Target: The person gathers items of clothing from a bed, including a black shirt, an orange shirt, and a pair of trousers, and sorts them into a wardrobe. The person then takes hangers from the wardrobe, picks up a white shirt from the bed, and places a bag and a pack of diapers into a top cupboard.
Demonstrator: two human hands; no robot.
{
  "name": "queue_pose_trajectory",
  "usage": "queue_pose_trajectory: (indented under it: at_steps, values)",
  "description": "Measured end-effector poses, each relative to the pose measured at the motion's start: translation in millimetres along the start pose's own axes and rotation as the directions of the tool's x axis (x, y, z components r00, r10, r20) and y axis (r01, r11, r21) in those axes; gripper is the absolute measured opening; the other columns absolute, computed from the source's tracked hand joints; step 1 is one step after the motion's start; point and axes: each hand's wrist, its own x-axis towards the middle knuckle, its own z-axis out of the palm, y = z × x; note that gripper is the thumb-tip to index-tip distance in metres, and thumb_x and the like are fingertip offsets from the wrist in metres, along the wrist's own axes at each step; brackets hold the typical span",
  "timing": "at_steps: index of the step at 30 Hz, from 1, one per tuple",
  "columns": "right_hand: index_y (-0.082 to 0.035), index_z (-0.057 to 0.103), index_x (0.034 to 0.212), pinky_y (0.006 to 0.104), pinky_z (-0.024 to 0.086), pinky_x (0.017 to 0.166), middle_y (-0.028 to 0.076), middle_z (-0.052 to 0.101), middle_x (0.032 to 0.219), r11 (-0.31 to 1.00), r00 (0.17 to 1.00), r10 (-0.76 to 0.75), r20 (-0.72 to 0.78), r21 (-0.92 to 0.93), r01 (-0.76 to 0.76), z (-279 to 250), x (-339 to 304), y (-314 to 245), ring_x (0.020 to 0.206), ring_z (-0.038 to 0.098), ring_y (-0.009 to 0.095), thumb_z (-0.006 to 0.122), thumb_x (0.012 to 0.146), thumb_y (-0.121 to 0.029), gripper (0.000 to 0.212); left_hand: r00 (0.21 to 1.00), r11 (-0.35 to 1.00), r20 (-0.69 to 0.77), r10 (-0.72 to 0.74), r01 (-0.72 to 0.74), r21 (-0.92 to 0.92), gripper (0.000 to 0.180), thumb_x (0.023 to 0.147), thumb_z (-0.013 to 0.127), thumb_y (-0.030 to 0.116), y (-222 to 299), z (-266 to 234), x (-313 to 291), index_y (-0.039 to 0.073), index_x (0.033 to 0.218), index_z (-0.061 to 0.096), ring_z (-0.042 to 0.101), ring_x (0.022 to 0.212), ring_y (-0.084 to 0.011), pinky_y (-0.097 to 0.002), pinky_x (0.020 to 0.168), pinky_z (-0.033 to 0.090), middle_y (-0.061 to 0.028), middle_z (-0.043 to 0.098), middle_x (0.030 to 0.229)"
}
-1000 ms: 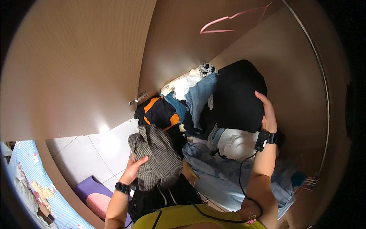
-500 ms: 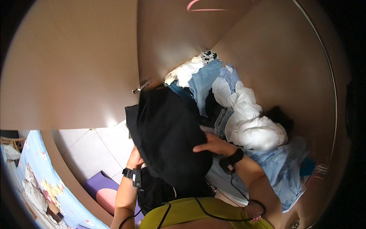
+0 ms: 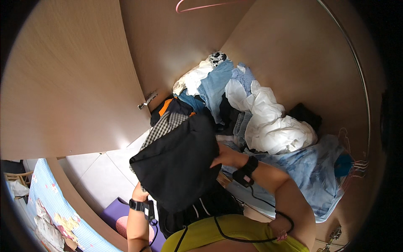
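A folded black cloth garment (image 3: 180, 159) is held up in front of me between both hands. Its exact kind does not show. My left hand (image 3: 140, 194) is closed on its lower left edge, with the fingers mostly hidden beneath the fabric. At the right edge, my right hand (image 3: 228, 156) grips the cloth with the thumb on top. Black-and-white checked fabric (image 3: 163, 128) shows along the upper left side of the black garment; whether the two are one piece I cannot tell. Just beyond lies a black and orange cloth (image 3: 166, 107).
Heaped clothes fill the wardrobe: blue denim (image 3: 216, 86), crumpled white fabric (image 3: 273, 132) and a tie-dyed blue cloth (image 3: 294, 172). The wooden door (image 3: 67, 84) stands at left. Wire hangers (image 3: 354, 168) are at right, a pink hanger (image 3: 205, 7) above. A bed (image 3: 52, 193) lies lower left.
The black garment has come lower and looks more compact, uncovering checked fabric and the black and orange cloth behind it. Both hands keep their hold. The whole view has shifted slightly.
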Motion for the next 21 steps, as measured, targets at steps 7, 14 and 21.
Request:
queue_pose_trajectory:
  at_steps: [7,14,21]
  values:
    - [0.0,0.042,0.128,0.0335,0.04,0.095,0.011,0.053,0.121,0.974,0.972,-0.046,-0.23,0.204,0.094,25.8,20.4,15.0,0.108,0.052,0.022,0.073,0.076,-0.02,0.064,0.961,0.821,0.244,0.131,0.033,-0.57,0.078,0.084,0.047,0.06,-0.8,-10.6,-6.8,0.004,0.137,0.033,0.039,0.126,-0.027,-0.0443,0.104,0.032,-0.0128,0.039,0.138]
    - [0.014,0.016,0.133,0.032,0.033,0.101,0.021,0.04,0.13,0.992,0.966,-0.016,-0.257,0.119,0.048,26.0,67.2,73.1,0.121,0.04,0.025,0.065,0.083,-0.031,0.083,0.971,0.982,-0.151,-0.187,0.182,-0.048,0.064,0.069,0.063,0.004,2.7,22.3,-0.5,-0.003,0.128,0.038,0.05,0.109,-0.0201,-0.03,0.096,0.038,-0.0096,0.051,0.12]
    - [-0.009,0.029,0.132,0.0478,0.031,0.096,0.022,0.032,0.128,0.522,0.72,-0.473,-0.509,-0.819,-0.236,-184.7,123.2,30.9,0.117,0.034,0.035,0.078,0.063,-0.038,0.089,0.907,0.946,-0.381,-0.178,0.052,-0.32,0.07,0.067,0.053,-0.005,-25.4,5.0,-14.9,0.001,0.134,0.034,0.049,0.114,-0.0257,-0.0353,0.096,0.041,-0.0127,0.047,0.128]
